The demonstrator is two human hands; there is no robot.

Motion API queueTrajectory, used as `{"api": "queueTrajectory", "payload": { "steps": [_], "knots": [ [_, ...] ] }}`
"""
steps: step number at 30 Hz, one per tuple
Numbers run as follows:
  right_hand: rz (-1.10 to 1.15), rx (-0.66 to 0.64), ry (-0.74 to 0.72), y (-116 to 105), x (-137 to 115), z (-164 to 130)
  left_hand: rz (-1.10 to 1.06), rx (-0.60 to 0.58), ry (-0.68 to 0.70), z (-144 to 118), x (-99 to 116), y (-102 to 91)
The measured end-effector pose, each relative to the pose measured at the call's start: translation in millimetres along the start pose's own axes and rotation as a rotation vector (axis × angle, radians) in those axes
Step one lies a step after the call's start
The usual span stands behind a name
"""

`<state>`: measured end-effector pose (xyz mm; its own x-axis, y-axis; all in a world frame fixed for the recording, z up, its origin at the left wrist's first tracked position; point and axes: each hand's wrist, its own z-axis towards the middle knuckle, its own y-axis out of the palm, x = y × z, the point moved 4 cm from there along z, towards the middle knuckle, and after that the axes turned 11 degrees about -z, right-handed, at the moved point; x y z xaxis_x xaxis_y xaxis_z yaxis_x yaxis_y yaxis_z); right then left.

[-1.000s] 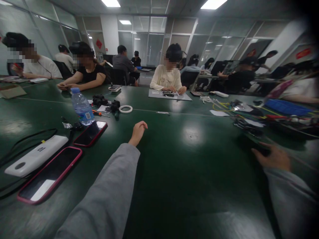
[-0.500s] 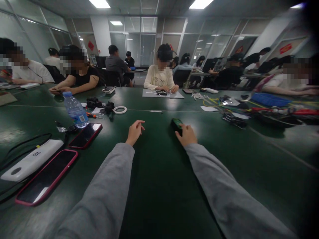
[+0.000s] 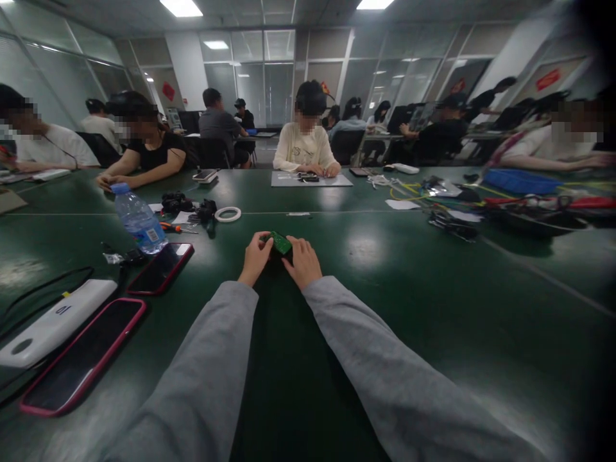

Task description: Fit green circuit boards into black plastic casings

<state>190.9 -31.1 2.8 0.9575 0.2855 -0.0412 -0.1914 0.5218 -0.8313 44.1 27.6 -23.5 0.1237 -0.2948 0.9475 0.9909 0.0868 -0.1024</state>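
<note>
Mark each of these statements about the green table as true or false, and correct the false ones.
1. Both hands touch the small green circuit board. True.
2. The clear plastic water bottle lies on its side. False: it stands upright.
3. The white ring of tape lies beyond the left hand. True.
4. The right hand rests on the pink-edged phone. False: that phone lies apart, beside the white power bank.

Table (image 3: 433, 308): dark green, glossy.
Walls beyond table: glass partitions (image 3: 269, 77).
Above table: ceiling light panels (image 3: 180, 6).
</note>
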Motion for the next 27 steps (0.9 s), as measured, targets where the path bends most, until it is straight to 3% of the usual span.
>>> {"api": "queueTrajectory", "payload": {
  "steps": [9, 14, 18, 23, 27],
  "knots": [
    [0.072, 0.138, 0.013, -5, 0, -1, -0.082, -0.003, -0.111, -2, -5, 1.7],
    [0.151, 0.158, -0.122, -6, -4, -1, -0.441, 0.005, -0.280, -7, 3, 11.4],
    [0.143, 0.165, -0.262, -6, -12, -2, -0.904, -0.112, -0.599, -18, 9, 29.8],
    [0.146, 0.103, -0.327, -6, -19, -5, -1.102, -0.093, -0.714, -25, 9, 38.5],
    [0.160, 0.071, -0.279, -10, -20, -8, -1.120, -0.016, -0.672, -21, 4, 38.4]
  ]
}}
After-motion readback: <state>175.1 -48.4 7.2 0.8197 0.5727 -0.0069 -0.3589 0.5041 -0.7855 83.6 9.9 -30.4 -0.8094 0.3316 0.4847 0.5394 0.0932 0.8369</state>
